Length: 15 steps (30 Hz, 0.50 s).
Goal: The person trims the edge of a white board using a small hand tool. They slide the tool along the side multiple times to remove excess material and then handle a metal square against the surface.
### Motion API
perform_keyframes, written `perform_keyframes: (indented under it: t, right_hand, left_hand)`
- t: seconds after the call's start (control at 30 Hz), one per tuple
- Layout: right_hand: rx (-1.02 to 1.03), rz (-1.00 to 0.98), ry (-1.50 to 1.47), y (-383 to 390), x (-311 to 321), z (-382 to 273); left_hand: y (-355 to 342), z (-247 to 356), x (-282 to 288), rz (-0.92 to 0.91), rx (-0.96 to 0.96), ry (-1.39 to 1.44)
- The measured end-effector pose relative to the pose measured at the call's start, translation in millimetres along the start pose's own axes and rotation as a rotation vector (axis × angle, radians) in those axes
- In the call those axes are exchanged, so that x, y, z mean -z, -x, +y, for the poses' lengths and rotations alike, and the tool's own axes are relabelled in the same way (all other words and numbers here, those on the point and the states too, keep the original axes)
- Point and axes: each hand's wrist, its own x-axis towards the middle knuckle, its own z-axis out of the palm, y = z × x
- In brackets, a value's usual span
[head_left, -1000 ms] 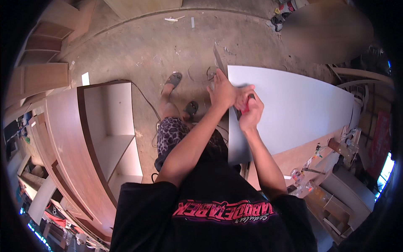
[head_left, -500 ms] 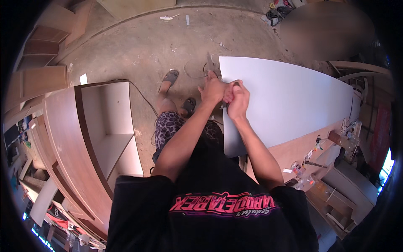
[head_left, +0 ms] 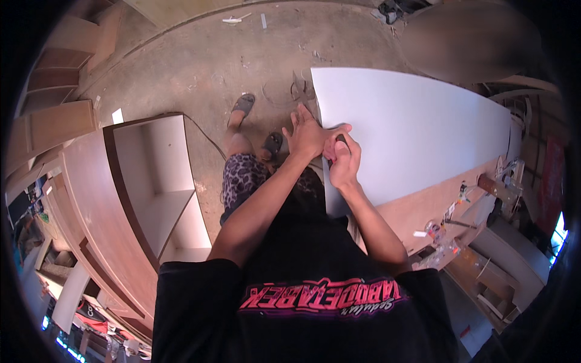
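A large white sheet [head_left: 417, 127] lies flat on a pale wooden bench on the right. At its left edge my left hand [head_left: 307, 137] has its fingers spread, the thumb reaching right across the edge. Close against that thumb, my right hand [head_left: 344, 162] is closed round a tool with a dark handle [head_left: 342, 140]. Only the end of the handle shows above the fist; the rest of the tool is hidden, so its kind cannot be told.
An open cabinet carcass [head_left: 154, 157] with pale inner walls stands on the left. A dark cable [head_left: 209, 139] runs over the concrete floor [head_left: 181, 72]. Plastic bottles and small items clutter the bench [head_left: 417, 221] at the right. A blurred area covers the upper right.
My left fingers have spread further apart and the thumb has stretched out to the right. More of the dark handle end shows in my right fist. The view has shifted slightly.
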Motion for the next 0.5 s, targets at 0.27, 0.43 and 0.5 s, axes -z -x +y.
perform_keyframes:
  t: [0.27,0.43,0.5]
  right_hand:
    - [0.131,0.064,0.208,36,-5,-3]
    - [0.071,0.012,0.096,79,15,-7]
    - [0.166,0.005,0.017,100,23,3]
  left_hand:
    - [18,-17,-17,-0.024,0.003,-0.055]
    - [67,-23,-36,-0.005,-0.075,-0.099]
    - [68,-19,-42,0.001,-0.095,-0.107]
